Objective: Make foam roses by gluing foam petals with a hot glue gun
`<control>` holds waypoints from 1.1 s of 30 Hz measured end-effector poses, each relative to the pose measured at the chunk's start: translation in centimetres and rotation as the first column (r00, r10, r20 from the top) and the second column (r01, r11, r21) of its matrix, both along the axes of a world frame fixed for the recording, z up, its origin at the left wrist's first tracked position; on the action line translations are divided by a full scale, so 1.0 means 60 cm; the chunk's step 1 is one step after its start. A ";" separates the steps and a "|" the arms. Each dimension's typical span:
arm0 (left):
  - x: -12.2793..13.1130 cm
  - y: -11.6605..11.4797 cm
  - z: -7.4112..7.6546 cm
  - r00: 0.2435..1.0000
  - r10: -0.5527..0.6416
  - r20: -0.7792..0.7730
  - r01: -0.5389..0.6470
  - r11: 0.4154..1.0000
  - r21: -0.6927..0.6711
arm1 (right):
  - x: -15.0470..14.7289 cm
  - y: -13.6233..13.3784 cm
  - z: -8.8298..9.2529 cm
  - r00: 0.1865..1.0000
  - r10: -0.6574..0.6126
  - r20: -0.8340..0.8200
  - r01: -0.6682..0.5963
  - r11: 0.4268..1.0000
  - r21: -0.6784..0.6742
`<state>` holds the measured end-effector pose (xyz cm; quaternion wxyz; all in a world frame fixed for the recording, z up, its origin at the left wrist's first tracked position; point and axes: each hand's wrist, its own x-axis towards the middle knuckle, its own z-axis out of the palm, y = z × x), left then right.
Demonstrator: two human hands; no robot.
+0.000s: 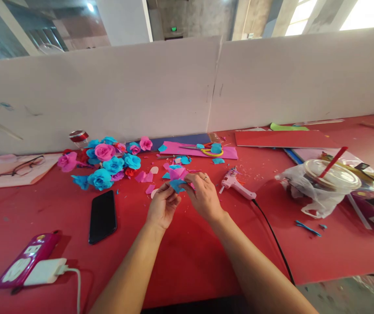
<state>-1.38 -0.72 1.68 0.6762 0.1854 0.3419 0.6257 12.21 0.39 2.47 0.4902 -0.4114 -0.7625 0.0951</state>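
Between my two hands is a pink and blue paper flower point(178, 173), held just above the red table point(187, 253). My left hand point(163, 205) has its thumb and fingertips closed at the flower's lower left. From the right, my right hand point(204, 194), with a ring on one finger, pinches the blue petal at the flower's edge. The stem, if there is one, is hidden. Loose pink paper petals point(144, 176) lie just left of the hands. Behind them are yellow-handled scissors point(212, 152) on a pink paper sheet point(229, 151).
A pink glue gun point(239, 185) with a black cord lies right of my hands. Finished paper flowers point(100, 179) cluster at left, near a black phone point(103, 216). A lidded cup point(332, 172) in a plastic bag stands at right. A white partition point(124, 91) edges the back.
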 end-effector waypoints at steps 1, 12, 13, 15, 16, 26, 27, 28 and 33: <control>0.001 -0.001 0.000 1.000 -0.005 0.003 0.005 1.000 0.004 | 0.002 0.000 0.001 0.999 0.005 0.034 -0.006 1.000 0.016; 0.005 -0.002 0.002 0.998 0.014 -0.059 -0.015 1.000 -0.014 | -0.008 -0.001 -0.008 0.977 -0.114 -0.180 0.095 0.989 -0.110; 0.004 -0.003 0.001 0.998 0.000 -0.065 0.000 1.000 0.000 | -0.011 -0.002 -0.008 0.972 -0.122 -0.199 0.095 0.986 -0.140; 0.004 -0.004 0.000 0.998 -0.024 -0.065 0.026 0.999 0.032 | -0.015 -0.005 -0.006 0.964 -0.125 -0.236 0.076 0.975 -0.208; 0.004 -0.004 0.000 0.998 -0.031 -0.062 0.034 0.998 0.045 | -0.018 -0.006 -0.006 0.958 -0.125 -0.259 0.061 0.968 -0.244; 0.007 -0.009 0.004 0.997 -0.012 -0.070 0.019 0.995 0.094 | -0.019 -0.009 0.001 0.909 -0.192 -0.371 0.042 0.926 -0.376; 0.008 -0.011 0.006 0.997 -0.004 -0.073 0.012 0.994 0.108 | -0.019 -0.010 0.003 0.906 -0.190 -0.377 0.035 0.924 -0.381; 0.009 -0.013 0.008 0.996 0.005 -0.084 0.006 0.992 0.124 | -0.018 -0.010 0.004 0.904 -0.186 -0.385 0.025 0.921 -0.388; 0.017 -0.016 0.009 0.970 0.087 -0.227 -0.052 0.986 0.155 | -0.021 -0.015 0.011 0.881 -0.168 -0.442 -0.041 0.904 -0.425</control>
